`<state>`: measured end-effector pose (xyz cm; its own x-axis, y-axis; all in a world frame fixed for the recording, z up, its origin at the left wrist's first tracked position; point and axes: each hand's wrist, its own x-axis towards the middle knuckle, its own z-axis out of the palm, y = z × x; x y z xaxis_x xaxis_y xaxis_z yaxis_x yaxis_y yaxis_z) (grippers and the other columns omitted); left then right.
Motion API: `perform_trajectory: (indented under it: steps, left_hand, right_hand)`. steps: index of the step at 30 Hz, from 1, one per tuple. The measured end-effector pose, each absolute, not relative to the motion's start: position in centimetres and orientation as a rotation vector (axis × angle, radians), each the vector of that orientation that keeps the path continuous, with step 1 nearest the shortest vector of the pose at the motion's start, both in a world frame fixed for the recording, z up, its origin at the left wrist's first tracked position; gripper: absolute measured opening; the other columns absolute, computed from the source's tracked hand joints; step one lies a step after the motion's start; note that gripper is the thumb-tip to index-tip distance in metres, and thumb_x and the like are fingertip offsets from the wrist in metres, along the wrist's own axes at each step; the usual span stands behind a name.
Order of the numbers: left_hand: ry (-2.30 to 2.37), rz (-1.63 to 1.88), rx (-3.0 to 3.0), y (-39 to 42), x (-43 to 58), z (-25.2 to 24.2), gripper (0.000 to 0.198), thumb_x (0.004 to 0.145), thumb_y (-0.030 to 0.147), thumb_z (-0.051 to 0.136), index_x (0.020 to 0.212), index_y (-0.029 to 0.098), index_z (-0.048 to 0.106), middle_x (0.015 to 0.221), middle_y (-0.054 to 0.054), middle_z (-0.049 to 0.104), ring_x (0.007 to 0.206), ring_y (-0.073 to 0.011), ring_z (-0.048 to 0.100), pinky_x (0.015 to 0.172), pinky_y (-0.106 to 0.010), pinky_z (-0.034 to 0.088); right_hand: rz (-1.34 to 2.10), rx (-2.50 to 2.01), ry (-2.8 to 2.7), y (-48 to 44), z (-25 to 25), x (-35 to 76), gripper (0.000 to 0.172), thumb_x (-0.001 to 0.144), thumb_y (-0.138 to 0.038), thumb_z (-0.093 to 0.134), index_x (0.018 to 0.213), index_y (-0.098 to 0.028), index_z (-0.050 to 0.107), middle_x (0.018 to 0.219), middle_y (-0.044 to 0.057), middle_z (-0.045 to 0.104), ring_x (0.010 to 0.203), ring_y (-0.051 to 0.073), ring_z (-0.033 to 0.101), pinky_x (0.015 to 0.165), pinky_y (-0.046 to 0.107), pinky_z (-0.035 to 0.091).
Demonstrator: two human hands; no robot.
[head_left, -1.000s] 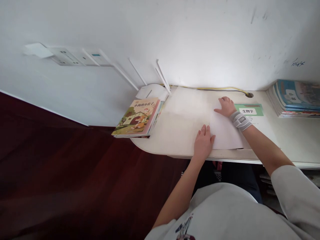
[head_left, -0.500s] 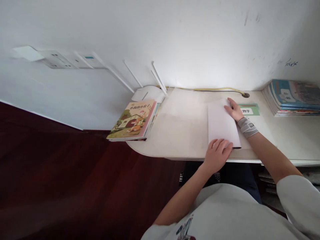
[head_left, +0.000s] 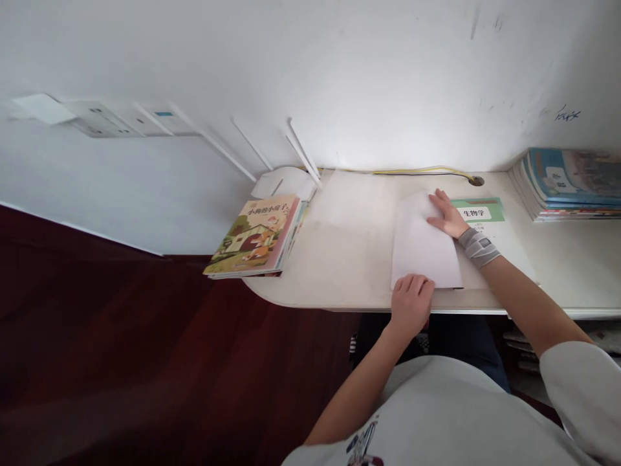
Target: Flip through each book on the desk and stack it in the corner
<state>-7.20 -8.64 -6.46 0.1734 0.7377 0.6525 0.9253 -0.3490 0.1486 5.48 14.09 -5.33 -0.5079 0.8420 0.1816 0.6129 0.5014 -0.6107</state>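
A folded white sheet of paper (head_left: 423,249) lies on the white desk (head_left: 349,259). My left hand (head_left: 411,303) rests at the sheet's near left corner by the desk's front edge, fingers curled down onto the paper. My right hand (head_left: 449,215), with a grey wrist band, lies flat with fingers stretched on the sheet's far right corner. A green-and-white book (head_left: 478,213) lies just right of that hand, partly under the paper.
A picture book (head_left: 253,234) tops a small stack at the desk's left end. A white router (head_left: 284,181) with antennas stands behind it. A yellow cable (head_left: 422,171) runs along the wall. More books (head_left: 567,184) are stacked at the far right. Dark floor lies to the left.
The wide sheet has been folded over to the right into a narrow strip. My left hand moved from the middle to the near edge; my right hand stayed at the far right corner.
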Motion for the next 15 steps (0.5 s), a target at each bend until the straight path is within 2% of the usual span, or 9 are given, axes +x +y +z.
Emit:
perform_trajectory:
  steps: [7, 11, 15]
  left_hand:
    - [-1.618, -0.959, -2.157, -8.9, -7.5, -6.5, 0.016, 0.082, 0.010, 0.050, 0.074, 0.019, 0.060, 0.075, -0.004, 0.059, 0.074, -0.0171, 0.050, 0.068, -0.030, 0.037]
    - [-1.583, -0.984, -2.206, -9.1, -6.7, -6.6, 0.014, 0.081, 0.009, 0.050, 0.076, 0.018, 0.060, 0.074, -0.004, 0.059, 0.072, -0.0168, 0.049, 0.067, -0.030, 0.037]
    - [-1.578, -1.122, -2.143, -9.3, -6.9, -6.3, 0.014, 0.081, 0.008, 0.051, 0.080, 0.018, 0.060, 0.073, -0.003, 0.059, 0.071, -0.0157, 0.050, 0.068, -0.030, 0.038]
  right_hand:
    - [0.593, -1.177, -2.383, 13.7, -5.1, 5.4, 0.075, 0.074, -0.041, 0.060, 0.139, -0.011, 0.038, 0.151, 0.016, 0.021, 0.141, 0.029, 0.012, 0.112, 0.050, 0.019]
    - [0.590, -1.124, -2.426, 13.7, -5.2, 5.5, 0.061, 0.073, -0.031, 0.058, 0.131, -0.013, 0.050, 0.147, 0.012, 0.034, 0.140, 0.030, 0.017, 0.111, 0.051, 0.022]
    - [0.625, -1.017, -2.431, 14.1, -5.7, 5.6, 0.053, 0.068, -0.026, 0.058, 0.120, -0.018, 0.060, 0.138, 0.008, 0.048, 0.137, 0.030, 0.027, 0.111, 0.053, 0.022]
